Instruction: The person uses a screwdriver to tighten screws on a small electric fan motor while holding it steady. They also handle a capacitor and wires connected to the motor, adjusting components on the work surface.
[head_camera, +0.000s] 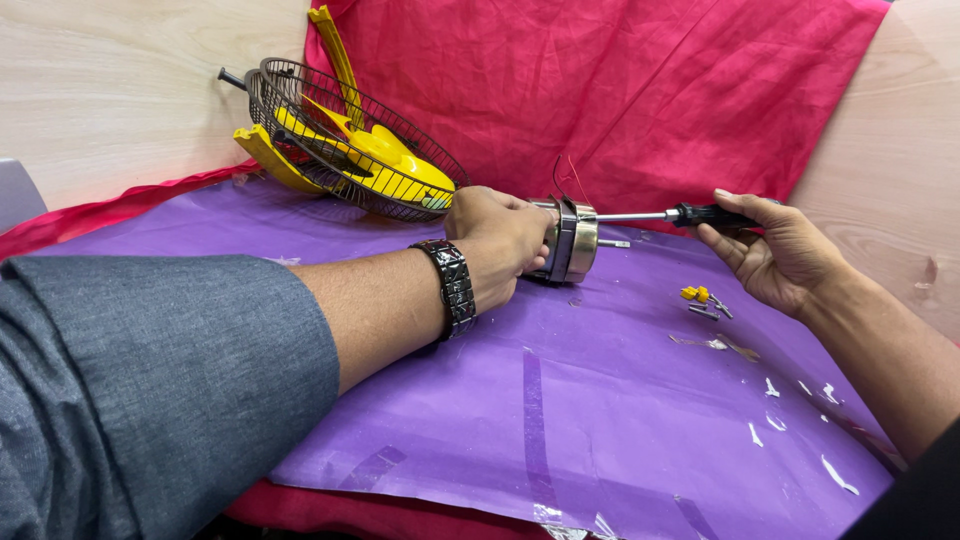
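Grey sleeve (150, 390) filling the near left, forearm with dark bracelet (455, 285) reaching across purple sheet (600, 420) on the desk. Left hand (495, 240) curling shut around metal motor (570, 240), bracing it on its side on the sheet, at its far edge. Right hand (780, 255) closing loosely on black handle of screwdriver (690, 214), shaft lying level, tip meeting the motor's end. Small screws and yellow bits (703, 300) lying just below the right hand. Wire cage with yellow blades (350, 140) leaning behind, against red cloth (640, 90).
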